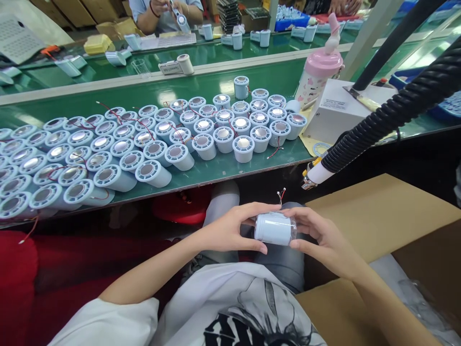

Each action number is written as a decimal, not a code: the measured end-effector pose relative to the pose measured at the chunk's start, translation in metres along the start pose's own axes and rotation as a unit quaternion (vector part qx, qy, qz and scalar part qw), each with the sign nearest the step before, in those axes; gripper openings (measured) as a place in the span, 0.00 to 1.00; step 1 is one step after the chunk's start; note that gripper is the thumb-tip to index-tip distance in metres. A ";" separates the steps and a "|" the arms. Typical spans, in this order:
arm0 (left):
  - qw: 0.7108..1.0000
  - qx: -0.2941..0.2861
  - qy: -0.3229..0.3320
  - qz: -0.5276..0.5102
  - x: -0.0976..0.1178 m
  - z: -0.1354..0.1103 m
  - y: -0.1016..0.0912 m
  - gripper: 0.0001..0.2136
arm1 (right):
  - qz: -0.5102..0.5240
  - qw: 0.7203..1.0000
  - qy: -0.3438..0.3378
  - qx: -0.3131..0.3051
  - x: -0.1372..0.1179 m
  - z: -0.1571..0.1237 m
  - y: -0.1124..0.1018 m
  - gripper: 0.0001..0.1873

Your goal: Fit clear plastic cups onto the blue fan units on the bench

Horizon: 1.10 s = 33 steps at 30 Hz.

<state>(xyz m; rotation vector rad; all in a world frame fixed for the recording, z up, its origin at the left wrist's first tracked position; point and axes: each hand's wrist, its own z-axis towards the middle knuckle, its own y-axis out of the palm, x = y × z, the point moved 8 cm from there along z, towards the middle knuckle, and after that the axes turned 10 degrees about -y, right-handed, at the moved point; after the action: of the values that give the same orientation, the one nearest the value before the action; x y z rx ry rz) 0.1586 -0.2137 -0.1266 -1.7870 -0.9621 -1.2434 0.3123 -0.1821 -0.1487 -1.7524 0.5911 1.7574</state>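
Note:
Above my lap, between both hands, lies a light-blue cylindrical housing [273, 229] on its side, with a clear plastic cover around it. My left hand [237, 228] grips its left end, thumb below and fingers above. On the other end my right hand [317, 233] closes with thumb and fingertips at the clear cover's edge. Thin red and white wires with small plugs [281, 194] stick up behind the housing. Many similar light-blue housings [243, 149] stand in rows on the green bench, several with red wires trailing out.
A black ribbed hose [392, 105] slants in from the right over a cardboard box [382, 202]. A pink-lidded bottle [319, 72] and a white metal box [338, 113] stand on the green bench [216, 175]. Across it, a co-worker's hands [169, 7] hold a light-blue part.

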 end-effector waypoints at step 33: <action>0.997 0.006 -0.030 -0.073 -0.004 0.000 -0.006 0.33 | 0.180 0.976 0.063 0.105 0.011 -0.003 -0.005 0.18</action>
<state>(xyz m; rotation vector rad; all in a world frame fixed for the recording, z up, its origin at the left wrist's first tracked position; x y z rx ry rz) 0.1520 -0.2119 -0.1291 -1.7795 -1.1488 -1.2771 0.3179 -0.1794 -0.1597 -1.6943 1.1661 1.7451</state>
